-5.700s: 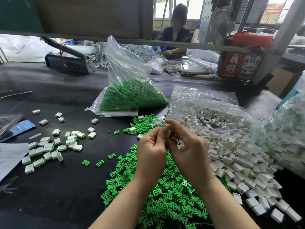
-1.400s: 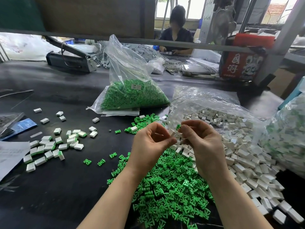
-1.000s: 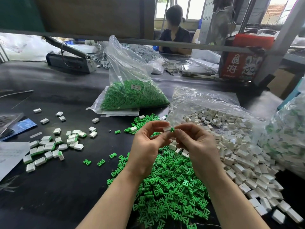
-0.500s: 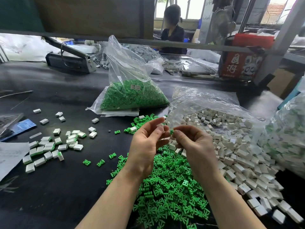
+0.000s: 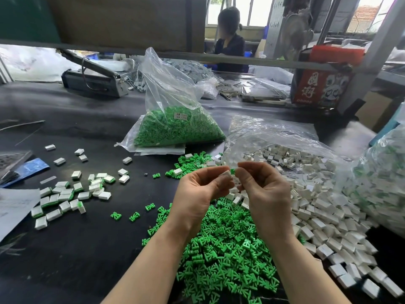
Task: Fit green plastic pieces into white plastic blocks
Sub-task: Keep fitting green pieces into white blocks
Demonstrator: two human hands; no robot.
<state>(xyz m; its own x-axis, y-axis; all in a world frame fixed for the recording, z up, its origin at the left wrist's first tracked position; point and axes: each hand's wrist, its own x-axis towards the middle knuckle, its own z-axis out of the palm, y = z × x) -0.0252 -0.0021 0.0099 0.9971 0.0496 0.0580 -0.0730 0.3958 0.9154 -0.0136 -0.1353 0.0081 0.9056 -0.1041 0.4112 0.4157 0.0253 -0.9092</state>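
Note:
My left hand (image 5: pixel 200 191) pinches a small white block (image 5: pixel 225 174) between thumb and fingertips above the piles. My right hand (image 5: pixel 265 189) pinches a green piece (image 5: pixel 232 171) and holds it against the block's end. Below my wrists lies a heap of loose green pieces (image 5: pixel 223 244). A spread of loose white blocks (image 5: pixel 324 211) covers the table to the right. A cluster of blocks with green fitted in them (image 5: pixel 65 194) lies at the left.
A clear bag of green pieces (image 5: pixel 175 126) stands at the back centre. An open plastic bag (image 5: pixel 274 137) holds more white blocks; another full bag (image 5: pixel 385 183) is at the right edge. Paper (image 5: pixel 15 207) lies at the left. A person sits beyond the table.
Both hands rose a little and came together; the green piece in my right hand now meets the white block in my left. The person at the back turned away.

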